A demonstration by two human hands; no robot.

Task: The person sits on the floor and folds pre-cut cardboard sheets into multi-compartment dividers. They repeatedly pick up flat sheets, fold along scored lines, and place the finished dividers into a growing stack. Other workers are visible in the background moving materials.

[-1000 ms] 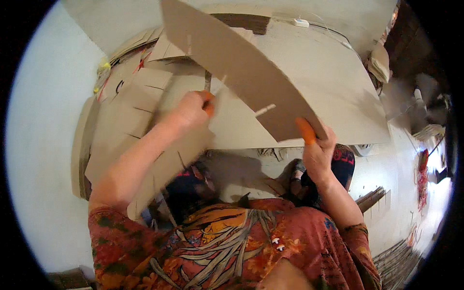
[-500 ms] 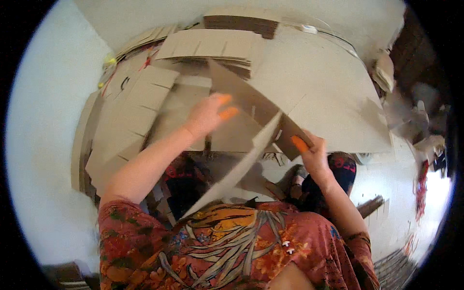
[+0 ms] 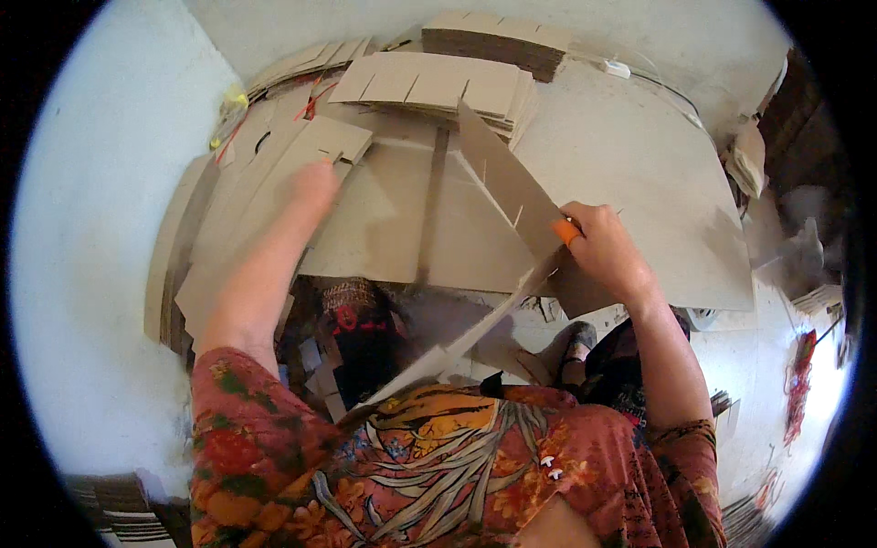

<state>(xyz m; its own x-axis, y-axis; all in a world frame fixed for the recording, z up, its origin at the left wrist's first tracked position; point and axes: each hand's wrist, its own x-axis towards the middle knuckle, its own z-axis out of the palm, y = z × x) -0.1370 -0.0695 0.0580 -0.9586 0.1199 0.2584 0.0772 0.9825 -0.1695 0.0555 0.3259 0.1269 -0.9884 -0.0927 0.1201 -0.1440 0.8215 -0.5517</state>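
Note:
My right hand [image 3: 603, 242], an orange cover on one finger, grips a slotted cardboard strip [image 3: 512, 173] that stands on edge and slants away to the far left. A second cardboard strip [image 3: 438, 365] crosses it near that hand and runs down toward my lap. My left hand [image 3: 313, 190] is over the stack of slotted cardboard strips [image 3: 251, 215] on the left, by its far right corner. Its fingers are blurred and partly hidden, so whether it has hold of a strip does not show.
More slotted cardboard stacks lie at the table's back: a wide one [image 3: 429, 82] and one against the wall [image 3: 493, 41]. A white power strip [image 3: 617, 68] with a cable sits at the back right. The pale table [image 3: 676, 201] ends in front of my knees.
My left hand has moved from the strip in the middle leftward onto the left stack. The right hand still grips its strip, and the view has shifted slightly.

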